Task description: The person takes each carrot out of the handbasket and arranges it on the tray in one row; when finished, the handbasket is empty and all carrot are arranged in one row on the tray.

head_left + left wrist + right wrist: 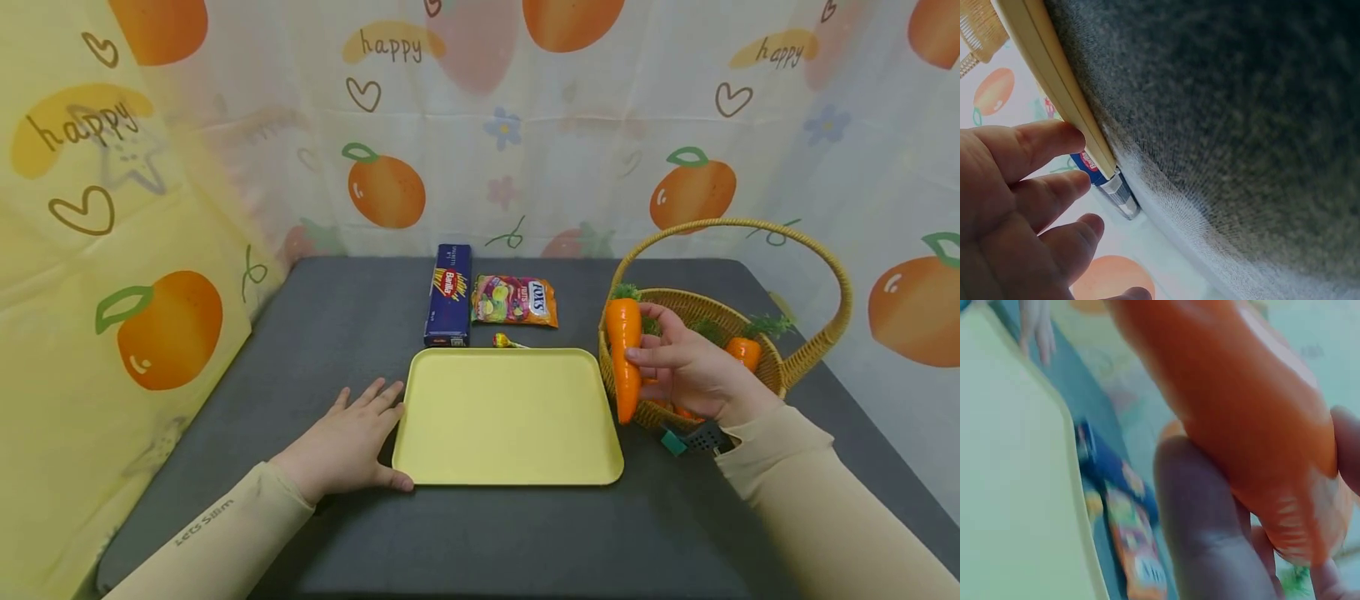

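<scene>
An orange carrot [623, 358] with a green top is held between the thumb and fingers of my right hand [690, 367], over the left rim of a wicker basket [806, 358]. In the right wrist view the carrot [1241, 394] fills much of the picture, pinched near its thick end. More carrots [744, 352] lie in the basket, partly hidden by the hand. My left hand [352, 446] rests at the left edge of a yellow tray [510, 417], fingers spread. In the left wrist view its fingers touch the tray's rim [1054, 75].
Behind the tray are a blue Barilla spaghetti box [450, 296], a Fox's candy bag [515, 301] and a small lollipop [504, 341]. The basket's tall arched handle [731, 223] rises at the right. Printed curtains [465, 125] hang around the dark table [480, 542].
</scene>
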The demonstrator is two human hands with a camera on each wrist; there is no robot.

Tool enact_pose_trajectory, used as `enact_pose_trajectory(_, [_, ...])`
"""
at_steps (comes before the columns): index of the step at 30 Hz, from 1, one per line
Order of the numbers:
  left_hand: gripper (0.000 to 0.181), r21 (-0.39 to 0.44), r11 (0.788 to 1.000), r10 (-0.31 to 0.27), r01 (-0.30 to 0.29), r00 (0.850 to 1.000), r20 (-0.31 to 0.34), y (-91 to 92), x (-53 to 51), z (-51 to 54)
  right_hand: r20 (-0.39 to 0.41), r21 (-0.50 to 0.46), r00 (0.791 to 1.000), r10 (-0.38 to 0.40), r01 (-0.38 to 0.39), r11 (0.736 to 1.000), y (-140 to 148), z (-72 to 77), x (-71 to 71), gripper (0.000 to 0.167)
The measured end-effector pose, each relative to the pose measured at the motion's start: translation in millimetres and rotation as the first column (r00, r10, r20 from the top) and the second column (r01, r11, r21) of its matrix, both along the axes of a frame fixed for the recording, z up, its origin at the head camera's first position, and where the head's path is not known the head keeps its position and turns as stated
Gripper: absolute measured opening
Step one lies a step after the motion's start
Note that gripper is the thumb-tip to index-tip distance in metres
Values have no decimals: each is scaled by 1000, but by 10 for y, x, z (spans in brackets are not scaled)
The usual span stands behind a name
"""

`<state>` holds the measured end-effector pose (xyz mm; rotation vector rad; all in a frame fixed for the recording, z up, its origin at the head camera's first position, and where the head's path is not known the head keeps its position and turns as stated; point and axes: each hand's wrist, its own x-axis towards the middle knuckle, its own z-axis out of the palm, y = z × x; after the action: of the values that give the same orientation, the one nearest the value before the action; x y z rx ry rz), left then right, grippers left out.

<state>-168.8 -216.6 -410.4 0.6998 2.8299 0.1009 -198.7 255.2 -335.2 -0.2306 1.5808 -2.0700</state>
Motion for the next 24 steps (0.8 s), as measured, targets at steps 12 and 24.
enact_pose_trajectory(12, [120, 34, 999, 6, -5, 1000, -17, -13, 16, -9, 96, 133, 995, 0, -13, 991, -1194, -205, -24, 74])
enact_pose_trajectory(24, [121, 29, 999, 26, -26, 1000, -17, 6, 26, 7, 252, 134, 965, -65, 32, 990, -2219, -631, -215, 79])
